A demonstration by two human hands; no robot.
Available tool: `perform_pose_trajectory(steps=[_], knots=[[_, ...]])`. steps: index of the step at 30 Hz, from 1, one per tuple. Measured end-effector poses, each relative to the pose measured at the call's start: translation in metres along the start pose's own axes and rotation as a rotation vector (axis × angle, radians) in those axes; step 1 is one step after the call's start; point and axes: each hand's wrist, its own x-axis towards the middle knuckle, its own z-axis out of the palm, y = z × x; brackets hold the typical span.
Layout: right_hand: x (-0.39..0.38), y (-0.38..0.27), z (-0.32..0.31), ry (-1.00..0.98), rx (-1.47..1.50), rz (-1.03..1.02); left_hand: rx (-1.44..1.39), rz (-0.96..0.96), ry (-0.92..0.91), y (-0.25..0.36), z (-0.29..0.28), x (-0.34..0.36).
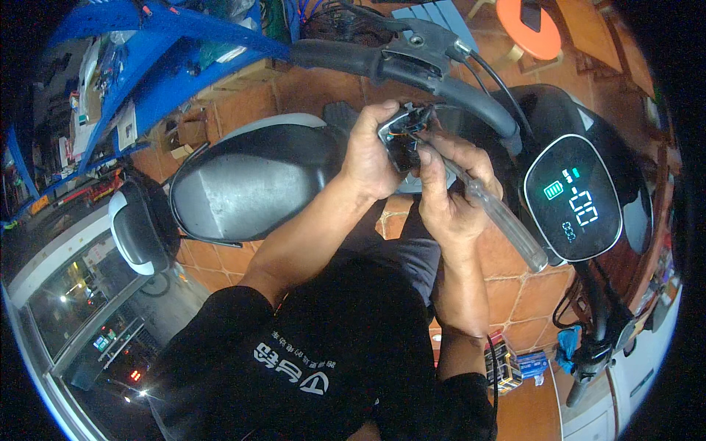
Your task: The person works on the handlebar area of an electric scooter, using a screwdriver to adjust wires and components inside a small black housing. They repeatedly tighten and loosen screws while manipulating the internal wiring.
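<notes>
My left hand (pixel 366 158) is closed round a small black switch housing (pixel 402 151) beneath the scooter's handlebar. Thin wires, some orange, show in the housing's opened side. A screwdriver (pixel 511 229) with a clear handle is gripped in my right hand (pixel 462 187). Its shaft points up and left into the housing, and its handle slants down toward the lit display (pixel 573 198). Fingers hide the tip, so its exact contact is not visible. Just above both hands runs the black handlebar (pixel 471 103) with a grip and brake lever mount.
The scooter's black seat (pixel 250 176) lies to the left, with a padded backrest (pixel 143 228) beyond it. Blue shelving (pixel 169 66) holds assorted items at the upper left. An orange stool (pixel 526 33) stands at the upper right. Small boxes (pixel 504 365) sit at the lower right.
</notes>
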Motion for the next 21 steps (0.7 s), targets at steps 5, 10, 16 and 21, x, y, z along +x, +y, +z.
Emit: perform_pose_trajectory(steps=[5,10,16,21], knots=[[0.0001,-0.0032,0.0039,0.012,0.021,-0.003,0.026,0.061,0.056,-0.002,0.0051,-0.001],[0.0035,-0.0068,0.0001,-0.035,-0.048,-0.043,0.024,0.082,0.075,-0.0037,0.0028,0.0001],[0.0061,-0.0046,0.0033,-0.003,-0.097,-0.08,0.105,0.141,0.066,-0.0051,0.0023,0.0019],[0.0046,-0.0056,0.004,0.008,-0.134,-0.002,0.102,0.179,0.071,-0.005,0.0069,0.0027]])
